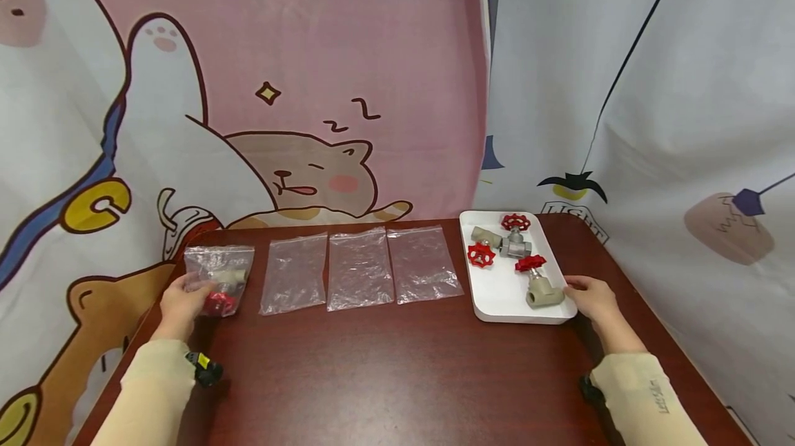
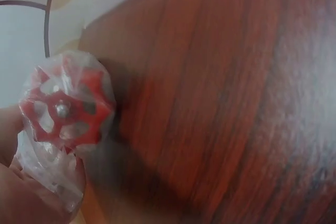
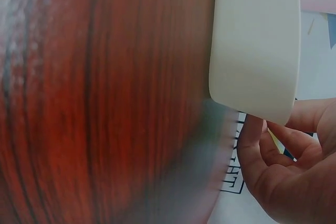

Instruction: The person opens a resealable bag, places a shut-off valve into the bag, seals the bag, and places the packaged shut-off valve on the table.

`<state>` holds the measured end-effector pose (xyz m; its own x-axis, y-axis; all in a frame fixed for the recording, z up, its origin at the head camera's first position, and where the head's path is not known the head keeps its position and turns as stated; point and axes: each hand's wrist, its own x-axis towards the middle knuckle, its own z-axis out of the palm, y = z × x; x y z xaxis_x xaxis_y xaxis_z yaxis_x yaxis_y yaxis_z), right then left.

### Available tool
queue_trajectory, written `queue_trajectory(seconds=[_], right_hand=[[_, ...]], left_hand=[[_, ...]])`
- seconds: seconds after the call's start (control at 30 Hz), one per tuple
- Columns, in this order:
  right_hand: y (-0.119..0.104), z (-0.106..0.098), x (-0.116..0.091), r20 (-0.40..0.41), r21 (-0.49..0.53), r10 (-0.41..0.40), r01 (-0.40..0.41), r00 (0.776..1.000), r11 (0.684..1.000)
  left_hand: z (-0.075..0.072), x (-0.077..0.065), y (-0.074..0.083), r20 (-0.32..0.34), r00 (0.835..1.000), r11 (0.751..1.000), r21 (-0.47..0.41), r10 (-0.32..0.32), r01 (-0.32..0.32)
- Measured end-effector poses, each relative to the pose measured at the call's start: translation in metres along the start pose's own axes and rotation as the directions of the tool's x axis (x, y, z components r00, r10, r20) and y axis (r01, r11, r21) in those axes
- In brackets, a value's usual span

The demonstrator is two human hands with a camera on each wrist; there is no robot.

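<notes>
Right hand (image 3: 289,179) at tray (image 3: 257,45), valves (image 1: 544,292) inside only in head view

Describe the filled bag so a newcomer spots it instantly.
On the brown table, find three flat clear bags side by side. Left of them, the left hand grips the filled bag. Only this one contains a valve, its red wheel showing through the plastic.
</notes>
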<state>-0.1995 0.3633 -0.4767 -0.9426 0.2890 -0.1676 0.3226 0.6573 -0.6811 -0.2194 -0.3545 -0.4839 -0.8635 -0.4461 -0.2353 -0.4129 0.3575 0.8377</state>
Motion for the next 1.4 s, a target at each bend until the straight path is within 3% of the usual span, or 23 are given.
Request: queue_trajectory(seconds=[0.13,0.27,0.4,0.57,0.7,0.87,0.97,1.03,1.2,1.4], right_hand=[[-0.001,0.0,0.0,0.005,-0.001,-0.001,0.001,1.0,1.0],[-0.002,0.0,0.0,0.008,0.0,0.009,-0.009,1.0,1.0],[-0.002,-0.001,0.0,0.013,0.001,0.024,-0.024,1.0,1.0],[-0.003,0.0,0.001,0.01,-0.004,0.02,-0.02,1.0,1.0],[-0.001,0.001,0.002,0.005,-0.01,0.02,-0.02,1.0,1.0],[0.001,0.002,0.002,-0.012,-0.02,0.011,-0.011,1.0,1.0],[0.002,0.003,0.003,-0.011,-0.022,0.003,-0.004,1.0,1.0],[0.002,0.004,0.003,-0.008,-0.024,0.007,-0.007,1.0,1.0],[0.004,0.004,0.003,-0.006,-0.037,0.01,-0.01,1.0,0.999],[0.002,0.003,0.004,-0.014,-0.035,0.008,-0.009,1.0,0.999]], left_hand=[[-0.002,-0.001,0.0,-0.028,0.999,0.999,-0.031,-0.024,0.024],[-0.003,-0.006,0.004,-0.098,0.995,0.999,0.02,-0.035,0.037],[-0.002,-0.011,0.01,-0.168,0.986,0.99,0.143,0.006,0.018],[0.005,-0.013,0.018,-0.246,0.968,0.973,0.231,0.056,0.002],[0.018,-0.016,0.028,-0.269,0.949,0.953,0.289,0.167,-0.086],[0.043,-0.026,0.047,-0.215,0.92,0.912,0.325,0.328,-0.25],[0.06,-0.032,0.057,-0.138,0.898,0.874,0.331,0.418,-0.356],[0.071,-0.035,0.06,-0.065,0.894,0.852,0.338,0.444,-0.399],[0.09,-0.04,0.058,0.083,0.918,0.834,0.392,0.387,-0.387],[0.097,-0.036,0.05,0.095,0.935,0.838,0.417,0.343,-0.35]])
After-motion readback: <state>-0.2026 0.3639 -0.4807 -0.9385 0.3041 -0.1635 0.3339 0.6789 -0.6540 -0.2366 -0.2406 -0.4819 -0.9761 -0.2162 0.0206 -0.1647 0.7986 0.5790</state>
